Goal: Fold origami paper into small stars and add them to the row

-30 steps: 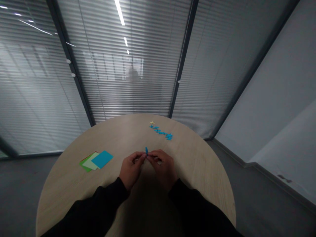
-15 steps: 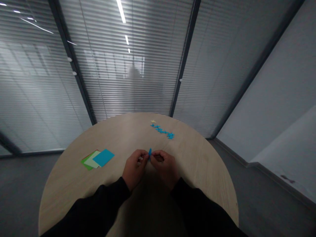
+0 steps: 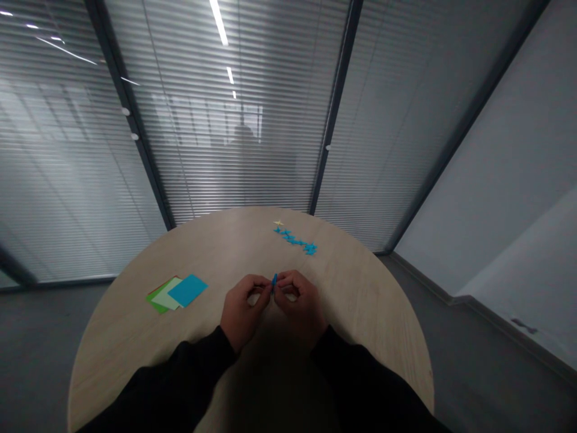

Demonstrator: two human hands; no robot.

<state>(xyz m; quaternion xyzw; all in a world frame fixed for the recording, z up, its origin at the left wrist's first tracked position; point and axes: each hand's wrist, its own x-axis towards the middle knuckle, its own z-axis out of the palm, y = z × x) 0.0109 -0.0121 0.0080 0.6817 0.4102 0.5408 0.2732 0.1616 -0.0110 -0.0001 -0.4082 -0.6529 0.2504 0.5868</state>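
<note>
A small piece of folded blue paper (image 3: 274, 279) is pinched between my two hands, above the near middle of the round table. My left hand (image 3: 246, 307) grips it from the left with thumb and forefinger. From the right, my right hand (image 3: 301, 304) holds it in the same kind of pinch. The fingertips nearly meet and hide most of the paper, so its exact shape cannot be made out. Beyond my hands lies an uneven row of small folded blue paper figures (image 3: 295, 242), pointed like stars, with one pale yellow figure (image 3: 278, 223) at its far end.
On the left of the wooden table (image 3: 360, 288) sheets of coloured paper overlap, with a blue sheet (image 3: 187, 291) on top of light green, green and red ones. Behind the table's far edge stands a glass partition with blinds (image 3: 243, 174). A white wall (image 3: 505, 198) is at the right.
The blue paper between my fingers now shows less above the fingertips. My left hand's fingers have shifted slightly, with a wider gap inside the pinch. The view has moved a little.
</note>
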